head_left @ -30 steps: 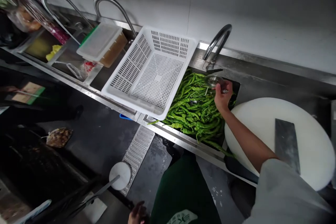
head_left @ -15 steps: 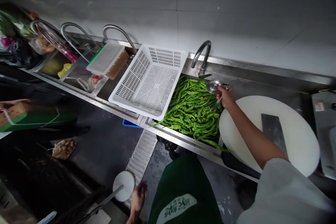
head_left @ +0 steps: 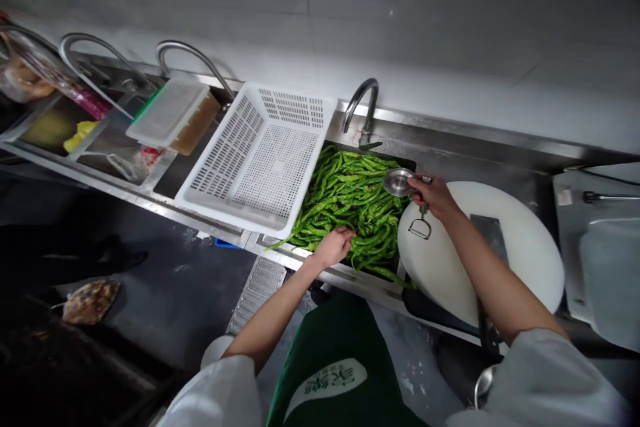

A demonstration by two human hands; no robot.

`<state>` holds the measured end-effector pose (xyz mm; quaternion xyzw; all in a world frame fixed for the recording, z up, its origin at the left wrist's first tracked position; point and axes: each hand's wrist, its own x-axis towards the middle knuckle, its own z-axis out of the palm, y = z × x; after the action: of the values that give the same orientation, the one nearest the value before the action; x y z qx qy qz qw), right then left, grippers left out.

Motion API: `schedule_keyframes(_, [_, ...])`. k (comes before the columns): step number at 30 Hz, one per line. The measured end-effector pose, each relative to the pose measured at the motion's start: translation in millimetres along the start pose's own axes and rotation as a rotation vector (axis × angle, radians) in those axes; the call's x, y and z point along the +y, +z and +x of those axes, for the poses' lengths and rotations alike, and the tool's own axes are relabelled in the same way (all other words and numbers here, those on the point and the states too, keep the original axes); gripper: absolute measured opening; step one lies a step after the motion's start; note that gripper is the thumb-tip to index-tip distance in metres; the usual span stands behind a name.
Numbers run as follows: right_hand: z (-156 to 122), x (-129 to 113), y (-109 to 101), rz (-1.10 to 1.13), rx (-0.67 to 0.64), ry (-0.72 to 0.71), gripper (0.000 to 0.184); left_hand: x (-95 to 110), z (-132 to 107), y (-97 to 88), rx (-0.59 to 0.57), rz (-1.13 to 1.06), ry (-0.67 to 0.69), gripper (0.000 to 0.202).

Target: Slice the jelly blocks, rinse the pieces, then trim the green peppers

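Long green chili peppers [head_left: 360, 193] fill the sink basin in front of me. My right hand [head_left: 434, 197] is closed over the basin's right side, gripping a Y-shaped peeler [head_left: 420, 229] whose blade hangs below the fingers. The same hand also holds a round, shiny metal disc [head_left: 399, 182] that looks like a sink drain strainer, above the peppers. My left hand [head_left: 334, 247] rests at the front of the pepper pile with its fingers curled. Whether a pepper is inside that hand is hidden.
A white perforated basket [head_left: 277, 170] stands left of the peppers, beneath the wall. Behind the basin rises a faucet [head_left: 367, 103]. To the right, a knife [head_left: 489, 237] lies on a round white cutting board [head_left: 530, 253]. A lidded plastic container [head_left: 173, 113] sits farther left.
My left hand has come up from low beside my apron to the peppers. The right hand still holds its metal items, and the peeler now hangs in clear sight. My view has shifted right.
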<state>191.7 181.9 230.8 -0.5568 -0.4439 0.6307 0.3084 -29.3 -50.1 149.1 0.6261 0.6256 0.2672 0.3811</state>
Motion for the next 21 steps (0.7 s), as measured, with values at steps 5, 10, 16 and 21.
schedule_keyframes(5, [-17,-27,-7,-0.105,-0.062,-0.148,0.06,32,12,4.8,0.113,-0.305,-0.05,0.03])
schedule_keyframes(10, [-42,-31,27,-0.373,-0.281,-0.393,0.053,65,42,-31.8,0.32,-0.748,-0.085,0.06])
schedule_keyframes(16, [-80,-43,63,-0.739,-0.509,-0.637,0.05,76,37,-53.8,0.456,-0.727,-0.048,0.058])
schedule_keyframes(21, [-119,-111,16,-0.822,-0.07,-0.854,0.043,38,-19,-38.7,0.562,-0.775,-0.22,0.066])
